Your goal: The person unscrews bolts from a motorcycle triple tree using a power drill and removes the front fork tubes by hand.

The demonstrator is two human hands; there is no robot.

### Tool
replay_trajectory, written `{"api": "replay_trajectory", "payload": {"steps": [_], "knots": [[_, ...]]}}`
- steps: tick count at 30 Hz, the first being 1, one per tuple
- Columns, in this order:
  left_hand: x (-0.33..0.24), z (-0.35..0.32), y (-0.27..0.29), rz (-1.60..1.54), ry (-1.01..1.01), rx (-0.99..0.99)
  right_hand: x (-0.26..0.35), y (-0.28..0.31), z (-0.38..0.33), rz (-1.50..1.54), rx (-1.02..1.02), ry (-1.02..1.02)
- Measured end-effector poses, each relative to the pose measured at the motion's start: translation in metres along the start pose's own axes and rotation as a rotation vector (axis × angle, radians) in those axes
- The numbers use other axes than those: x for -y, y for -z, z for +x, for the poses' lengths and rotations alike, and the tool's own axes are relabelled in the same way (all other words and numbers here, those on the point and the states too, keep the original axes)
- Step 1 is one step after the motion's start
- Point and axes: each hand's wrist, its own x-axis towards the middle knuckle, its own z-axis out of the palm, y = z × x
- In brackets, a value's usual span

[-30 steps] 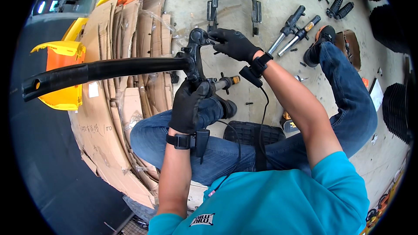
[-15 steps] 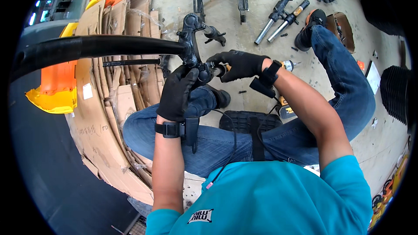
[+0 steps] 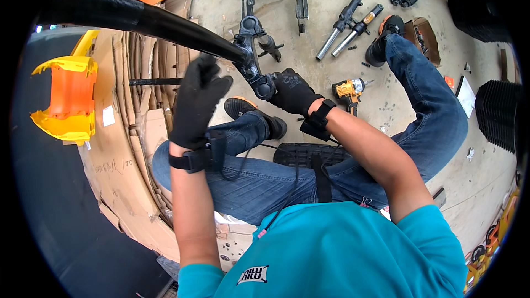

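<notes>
In the head view, the black tube (image 3: 171, 26) slants down from the upper left to its clamp (image 3: 249, 58), in front of the person. The right hand (image 3: 296, 92) meets the clamp's lower end; its fingers are partly hidden, so how tightly they close cannot be told. The left hand (image 3: 194, 102), thumb apart and fingers loosely bent, holds nothing visible, near the tube. A drill (image 3: 349, 89) lies on the floor (image 3: 397, 107).
</notes>
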Motion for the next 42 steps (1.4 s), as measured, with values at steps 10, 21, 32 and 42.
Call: {"api": "replay_trajectory", "payload": {"steps": [10,21,32,42], "knots": [[-0.018,0.041,0.02,-0.095,0.02,0.235,0.005,-0.013,0.009,0.014,-0.028,0.017],[0.007,0.048,0.007,-0.017,0.014,0.348,0.021,-0.002,0.001,-0.014,-0.113,0.071],[0.026,0.056,0.006,-0.115,0.086,0.324,-0.139,0.061,-0.087,-0.035,-0.005,-0.734],[0.024,0.049,-0.011,-0.242,0.03,0.243,-0.17,0.047,-0.114,-0.17,-0.148,-1.041]]}}
